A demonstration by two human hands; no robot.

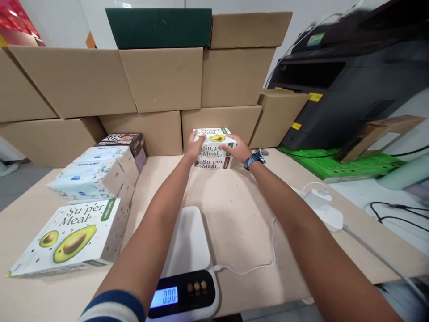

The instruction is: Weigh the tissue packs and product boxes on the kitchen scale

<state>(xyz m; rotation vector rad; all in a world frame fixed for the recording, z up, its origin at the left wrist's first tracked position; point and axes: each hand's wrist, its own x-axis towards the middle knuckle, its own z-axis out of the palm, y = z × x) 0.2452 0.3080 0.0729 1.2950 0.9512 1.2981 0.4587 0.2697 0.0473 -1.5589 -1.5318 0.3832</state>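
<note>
Two white Su-per Meal boxes are stacked at the back of the table against the cardboard. The upper box (212, 151) has a green label and an avocado picture; the lower box (214, 163) has a brown label. My left hand (195, 146) grips the upper box at its left end, thumb on top. At the right end, my right hand (238, 147) holds the same box, fingers over its top and front. A white digital scale (189, 241) lies nearer me, partly under my left forearm, its display reading 0.00.
Another Su-per Meal box (72, 237) lies at the left, with tissue packs (90, 174) and a dark box (125, 141) behind it. Cardboard boxes (161, 80) form a wall at the back. A white cable (248, 270) runs from the scale; a power strip (323, 210) sits right.
</note>
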